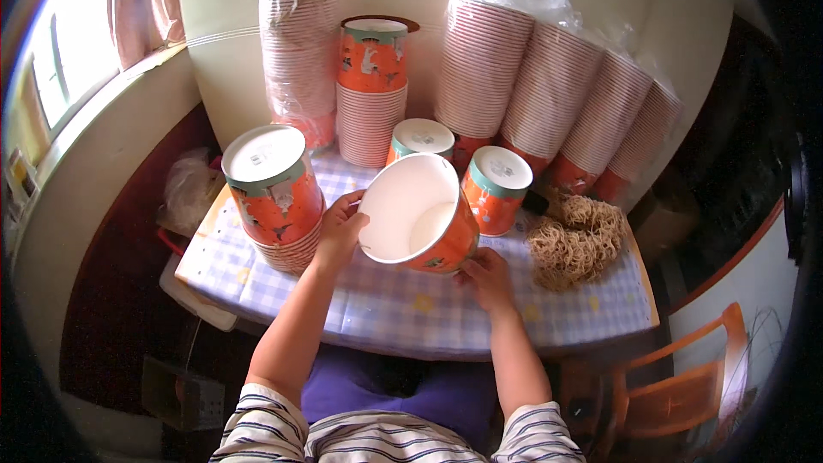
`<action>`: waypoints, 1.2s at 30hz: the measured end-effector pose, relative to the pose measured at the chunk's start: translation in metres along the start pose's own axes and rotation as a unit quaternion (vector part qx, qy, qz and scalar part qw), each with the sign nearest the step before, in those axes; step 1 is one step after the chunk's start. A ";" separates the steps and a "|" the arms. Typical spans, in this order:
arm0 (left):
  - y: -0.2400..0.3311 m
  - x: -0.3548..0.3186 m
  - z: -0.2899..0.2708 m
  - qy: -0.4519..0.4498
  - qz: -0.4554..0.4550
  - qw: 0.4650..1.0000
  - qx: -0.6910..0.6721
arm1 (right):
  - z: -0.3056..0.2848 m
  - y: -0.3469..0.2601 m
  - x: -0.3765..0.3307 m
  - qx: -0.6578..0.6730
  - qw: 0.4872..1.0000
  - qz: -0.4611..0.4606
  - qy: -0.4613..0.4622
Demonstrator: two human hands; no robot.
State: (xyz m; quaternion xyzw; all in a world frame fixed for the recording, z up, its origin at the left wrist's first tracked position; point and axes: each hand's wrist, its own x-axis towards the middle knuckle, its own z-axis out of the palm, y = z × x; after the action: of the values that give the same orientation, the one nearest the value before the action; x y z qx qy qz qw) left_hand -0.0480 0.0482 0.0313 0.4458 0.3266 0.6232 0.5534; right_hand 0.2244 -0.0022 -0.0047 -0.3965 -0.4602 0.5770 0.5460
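Head view: above the checked bench (386, 326), your left grip (342, 227) clasped the tilted orange bucket (417, 213) by its rim, your right grip (488, 278) near its base; a window (73, 43) shone at its ten o'clock, a wooden chair (677, 394) stood at four.

Two hands, a left hand (341, 227) and a right hand (487, 279), hold one open paper bucket (407, 210) at one table (386, 317), where two low upturned buckets (497, 193) stand, one of them partly hidden. Two bare stacks (274, 193) and five plastic-wrapped stacks (484, 69), one at left and four at right, carry buckets nested too closely to count. One bundle of tan strands (579, 244) lies near the table's right edge; one wooden chair (681, 394) stands beside it.
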 end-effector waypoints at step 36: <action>0.016 -0.076 -0.126 0.320 0.250 0.830 0.382 | 0.245 -0.188 0.124 -0.664 0.322 -0.653 -0.171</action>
State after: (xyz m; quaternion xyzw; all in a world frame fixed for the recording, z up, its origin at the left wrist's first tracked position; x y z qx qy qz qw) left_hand -0.1706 -0.0179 -0.0179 0.4638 0.5752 0.6733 0.0289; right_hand 0.0278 0.0932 0.2465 -0.0910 -0.8833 -0.4088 0.2108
